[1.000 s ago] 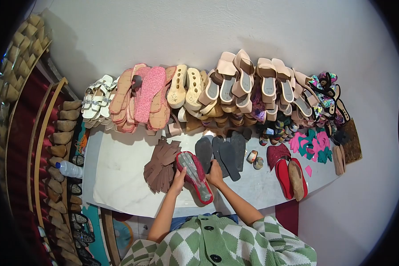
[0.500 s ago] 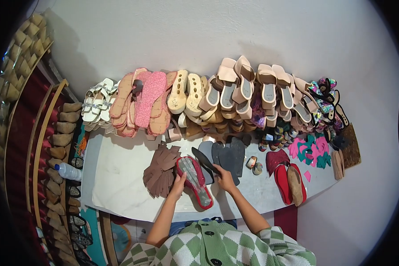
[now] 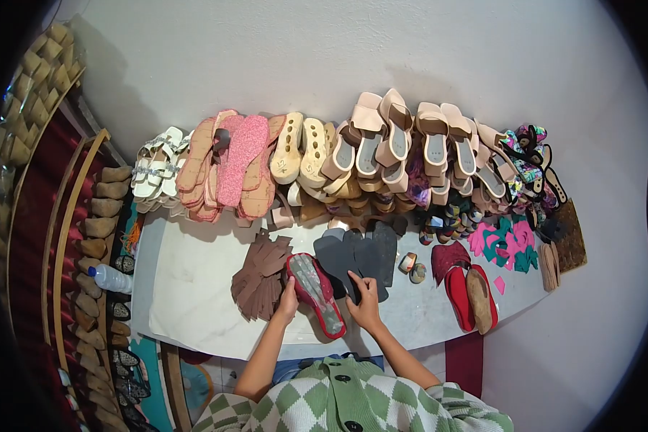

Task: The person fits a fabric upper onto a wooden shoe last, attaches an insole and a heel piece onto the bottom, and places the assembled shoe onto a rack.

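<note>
Red-edged sole (image 3: 316, 294) lies slanted on the white marble table (image 3: 187, 288), just in front of the person, between a fan of brown leather pieces (image 3: 261, 277) on its left and a spread of dark grey insoles (image 3: 356, 255) on its right. Its centre panel is grey and glossy; any print on it is too small to read. The left hand (image 3: 288, 302) rests against the sole's left edge, fingers curled lightly round the rim, steadying it against the table. The right hand (image 3: 366, 302) lies on the near ends of the dark grey insoles, fingers spread and pressed flat, gripping nothing.

Along the wall behind stands a crowded row: white strappy sandals (image 3: 155, 169), pink glitter insoles (image 3: 236, 162), cream wedge soles (image 3: 301, 147) with small stamped marks that cannot be read, and beige platform sandals (image 3: 410, 140). To the right of the insoles sit two small tape rolls (image 3: 413, 265), then a pair of red soles (image 3: 470, 288), with pink and teal cut-outs (image 3: 507, 239) beyond. A plastic water bottle (image 3: 111, 277) lies at the table's left edge; its label is illegible.
</note>
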`<state>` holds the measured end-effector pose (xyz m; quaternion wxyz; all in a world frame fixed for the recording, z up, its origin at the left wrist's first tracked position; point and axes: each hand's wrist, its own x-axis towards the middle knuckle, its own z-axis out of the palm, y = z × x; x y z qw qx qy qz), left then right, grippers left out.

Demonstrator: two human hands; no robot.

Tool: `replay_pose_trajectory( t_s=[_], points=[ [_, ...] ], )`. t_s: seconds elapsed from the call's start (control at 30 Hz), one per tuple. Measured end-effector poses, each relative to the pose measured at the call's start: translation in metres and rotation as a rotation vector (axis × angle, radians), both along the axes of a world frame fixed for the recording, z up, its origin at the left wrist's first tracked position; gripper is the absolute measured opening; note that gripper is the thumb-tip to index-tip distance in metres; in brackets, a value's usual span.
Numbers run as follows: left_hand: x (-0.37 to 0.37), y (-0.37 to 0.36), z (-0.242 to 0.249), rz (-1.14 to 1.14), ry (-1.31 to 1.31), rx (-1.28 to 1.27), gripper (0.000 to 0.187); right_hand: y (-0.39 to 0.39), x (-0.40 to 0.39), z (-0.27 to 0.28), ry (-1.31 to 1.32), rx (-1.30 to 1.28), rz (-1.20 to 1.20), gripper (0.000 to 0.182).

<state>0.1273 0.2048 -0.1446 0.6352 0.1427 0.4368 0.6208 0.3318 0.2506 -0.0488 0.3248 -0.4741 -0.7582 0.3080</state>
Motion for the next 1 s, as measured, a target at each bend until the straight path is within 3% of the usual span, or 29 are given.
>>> replay_pose_trajectory(
  t_s=[0.13,0.27,0.47,0.77,1.0],
  points=[
    [0.001,0.002,0.000,-0.023,0.046,0.019,0.058,-0.019,-0.011,0.020,0.107,-0.024,0.035,0.058],
    [0.003,0.005,-0.013,0.027,0.023,0.097,0.056,-0.040,-0.014,0.001,-0.013,-0.041,0.153,0.061],
    [0.007,0.003,0.014,0.069,-0.038,0.095,0.059,-0.046,-0.027,0.003,0.013,-0.118,0.171,0.058],
    [0.002,0.006,-0.002,-0.029,0.044,0.047,0.068,-0.041,-0.031,0.005,0.007,-0.137,0.208,0.064],
    [-0.002,0.015,0.015,0.045,0.315,-0.133,0.066,-0.034,-0.032,0.007,0.021,-0.176,0.164,0.062]
  ],
)
